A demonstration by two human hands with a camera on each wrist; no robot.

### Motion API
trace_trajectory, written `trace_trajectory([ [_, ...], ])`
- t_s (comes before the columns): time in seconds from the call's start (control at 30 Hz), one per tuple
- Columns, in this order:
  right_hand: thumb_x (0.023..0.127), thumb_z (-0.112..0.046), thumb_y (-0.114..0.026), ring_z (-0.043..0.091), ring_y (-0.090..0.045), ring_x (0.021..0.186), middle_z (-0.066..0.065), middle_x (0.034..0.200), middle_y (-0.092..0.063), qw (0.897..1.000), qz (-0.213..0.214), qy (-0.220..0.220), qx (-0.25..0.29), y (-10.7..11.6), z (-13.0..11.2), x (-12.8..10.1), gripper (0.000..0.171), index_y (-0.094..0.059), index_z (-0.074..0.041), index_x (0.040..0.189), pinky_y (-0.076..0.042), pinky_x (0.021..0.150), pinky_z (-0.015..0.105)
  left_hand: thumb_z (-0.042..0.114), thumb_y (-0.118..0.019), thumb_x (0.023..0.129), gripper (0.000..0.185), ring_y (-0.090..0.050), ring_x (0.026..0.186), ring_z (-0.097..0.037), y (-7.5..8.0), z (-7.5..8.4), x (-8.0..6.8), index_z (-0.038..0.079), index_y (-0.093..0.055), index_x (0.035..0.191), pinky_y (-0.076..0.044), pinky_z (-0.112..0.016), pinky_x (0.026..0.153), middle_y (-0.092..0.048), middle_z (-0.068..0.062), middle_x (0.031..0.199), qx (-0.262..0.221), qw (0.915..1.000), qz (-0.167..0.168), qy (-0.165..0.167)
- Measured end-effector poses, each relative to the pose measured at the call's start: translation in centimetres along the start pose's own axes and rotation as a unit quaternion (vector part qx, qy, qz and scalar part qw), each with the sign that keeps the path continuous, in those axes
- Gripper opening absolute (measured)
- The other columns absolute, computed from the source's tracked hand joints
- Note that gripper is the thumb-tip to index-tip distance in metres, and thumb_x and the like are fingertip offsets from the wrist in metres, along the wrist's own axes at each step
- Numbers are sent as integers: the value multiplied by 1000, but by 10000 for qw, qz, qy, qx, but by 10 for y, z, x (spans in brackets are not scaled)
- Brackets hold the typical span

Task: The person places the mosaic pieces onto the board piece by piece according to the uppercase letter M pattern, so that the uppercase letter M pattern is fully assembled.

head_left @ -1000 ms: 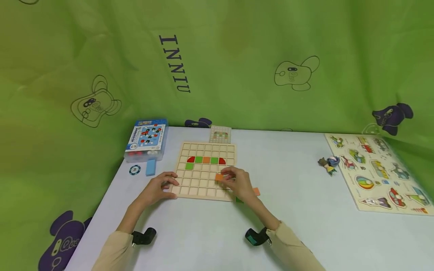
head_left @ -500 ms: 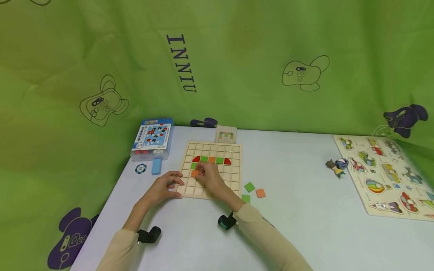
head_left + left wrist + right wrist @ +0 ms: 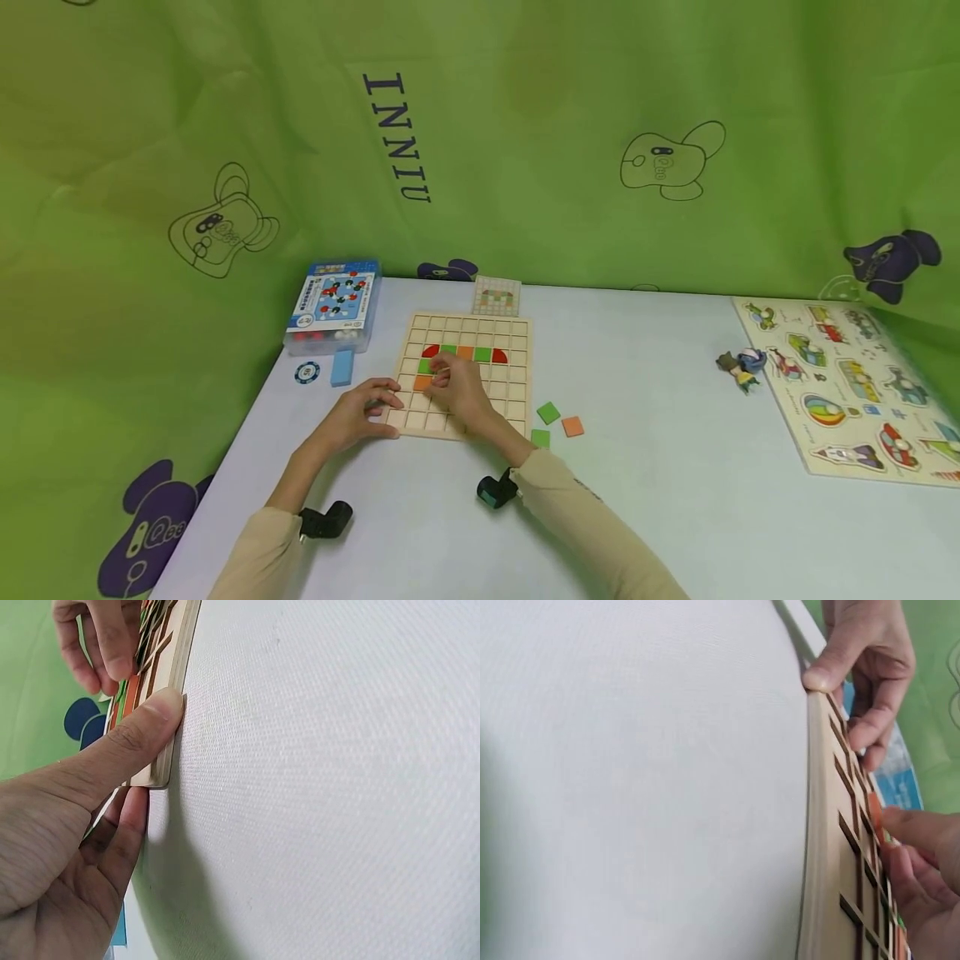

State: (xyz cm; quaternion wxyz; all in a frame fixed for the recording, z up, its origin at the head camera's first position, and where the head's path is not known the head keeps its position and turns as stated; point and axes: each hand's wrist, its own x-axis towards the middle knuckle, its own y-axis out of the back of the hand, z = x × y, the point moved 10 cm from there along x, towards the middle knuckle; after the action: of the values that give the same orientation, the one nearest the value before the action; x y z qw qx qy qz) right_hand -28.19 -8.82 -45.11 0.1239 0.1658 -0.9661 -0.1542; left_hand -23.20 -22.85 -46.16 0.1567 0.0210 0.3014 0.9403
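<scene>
A wooden grid board lies on the white table. My left hand holds its near left corner, thumb against the front edge and fingers at the left side. My right hand reaches over the board, pinching an orange square tile in the left part of the grid. Just behind that tile sits a green tile. Farther back runs a row: a red quarter-round tile at the left, green and orange squares between, and another red quarter-round at the right. The right hand partly covers the middle cells.
Loose green tiles and an orange tile lie right of the board. Behind it is a pattern card. A boxed molecule kit, blue block and round chip are left; small figurines and a picture puzzle right.
The right hand has carried the orange tile leftward from the board's right side to a cell in front of the green tile. The left hand stays at the corner.
</scene>
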Motion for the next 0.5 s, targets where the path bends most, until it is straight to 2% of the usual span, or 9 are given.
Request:
trace_trajectory([
  [0.17,74,12,-74,22,-65,79,19,95,-67,9996,150,-74,-214,0,0,1,30,-62,10,102,-54,68,18,-1,-82,70,32,-43,126,-40,-1,-1,2,-2,-67,98,-49,-46,96,-49,-21,132,-19,10000,-10,29],
  [0.27,74,11,-75,25,-67,81,20,97,-66,9996,212,-160,-6,8,-3,-3,32,-61,10,103,-56,69,19,1,-82,70,32,-44,125,-39,-1,-1,3,-1,-67,97,-49,-45,95,-50,-20,132,35,10000,6,25],
  [0.37,74,10,-76,28,-67,83,22,100,-66,9988,265,-266,302,24,-5,-13,33,-62,10,104,-57,71,22,1,-83,69,31,-46,123,-39,-1,-1,3,-1,-67,96,-50,-45,94,-50,-20,130,79,10000,31,-16],
  [0.5,77,8,-74,28,-67,85,21,101,-66,9979,192,-384,484,60,1,-37,30,-63,7,104,-57,73,22,0,-83,69,31,-45,123,-39,0,0,2,-2,-67,96,-49,-45,95,-51,-21,130,50,10000,36,-39],
])
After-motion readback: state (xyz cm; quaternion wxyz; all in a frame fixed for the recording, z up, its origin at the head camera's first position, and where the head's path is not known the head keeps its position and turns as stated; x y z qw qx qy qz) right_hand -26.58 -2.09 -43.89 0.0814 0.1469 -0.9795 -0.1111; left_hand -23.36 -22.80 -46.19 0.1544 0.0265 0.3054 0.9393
